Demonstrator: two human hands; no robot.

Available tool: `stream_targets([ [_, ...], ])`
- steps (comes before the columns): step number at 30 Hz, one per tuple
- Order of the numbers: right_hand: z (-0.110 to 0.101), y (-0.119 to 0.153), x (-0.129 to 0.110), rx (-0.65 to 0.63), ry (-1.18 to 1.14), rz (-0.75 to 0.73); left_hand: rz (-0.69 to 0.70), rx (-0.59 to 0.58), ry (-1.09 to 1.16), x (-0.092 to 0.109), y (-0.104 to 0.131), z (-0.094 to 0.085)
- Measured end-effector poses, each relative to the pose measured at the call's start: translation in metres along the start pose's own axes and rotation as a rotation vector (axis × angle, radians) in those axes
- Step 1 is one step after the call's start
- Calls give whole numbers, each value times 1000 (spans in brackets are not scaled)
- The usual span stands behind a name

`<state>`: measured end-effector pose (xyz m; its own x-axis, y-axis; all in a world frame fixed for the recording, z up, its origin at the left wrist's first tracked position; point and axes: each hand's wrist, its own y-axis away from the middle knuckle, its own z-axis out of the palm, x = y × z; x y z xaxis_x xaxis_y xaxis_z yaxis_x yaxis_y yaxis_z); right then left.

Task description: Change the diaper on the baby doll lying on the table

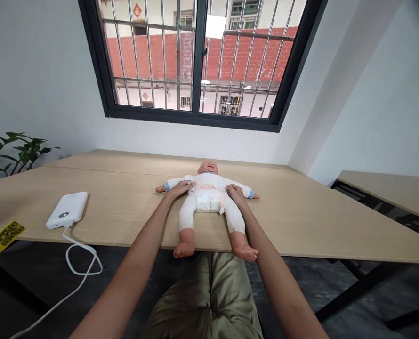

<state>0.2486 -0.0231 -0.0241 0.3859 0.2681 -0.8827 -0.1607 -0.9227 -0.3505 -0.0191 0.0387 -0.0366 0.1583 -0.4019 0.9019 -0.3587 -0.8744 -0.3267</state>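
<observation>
Touching the doll (208, 182) at the waist, left hand (181, 188), right hand (236, 192) opposite, fingers (231, 187) bent; grip closure unclear

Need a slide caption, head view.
Left hand and right hand at the waist of a doll lying face up on a table.

The room is enclosed by plain white walls (40, 80), crossed at the right by a shaded, slanting strip (336, 82). A wide window (199, 56) is set above the table (294, 207), framed in dark grey and divided by an upright. Metal bars (178, 56) are seen beyond the glass, and behind them a red brick wall (170, 56) is shown. The pale wood-toned tabletop is marked by a seam near its back. Another table (389, 188) is placed at the right. Dark flooring (308, 282) and black legs (365, 285) are seen below. At the left, a leafy plant (29, 153) is lit softly.
</observation>
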Motion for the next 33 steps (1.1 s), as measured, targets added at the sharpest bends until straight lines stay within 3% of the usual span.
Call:
stream_targets([
  [7,2,-4,3,-4,7,41,-30,-47,138,7,11,3],
  [13,4,-6,4,4,0,53,-27,-16,223,12,14,6],
  [22,4,-4,0,35,-21,49,-4,62,187,9,11,8],
  [30,3,-3,-2,43,3,73,-16,44,124,4,7,7],
  [33,3,-3,-2,63,23,92,-2,97,82,1,4,6],
])
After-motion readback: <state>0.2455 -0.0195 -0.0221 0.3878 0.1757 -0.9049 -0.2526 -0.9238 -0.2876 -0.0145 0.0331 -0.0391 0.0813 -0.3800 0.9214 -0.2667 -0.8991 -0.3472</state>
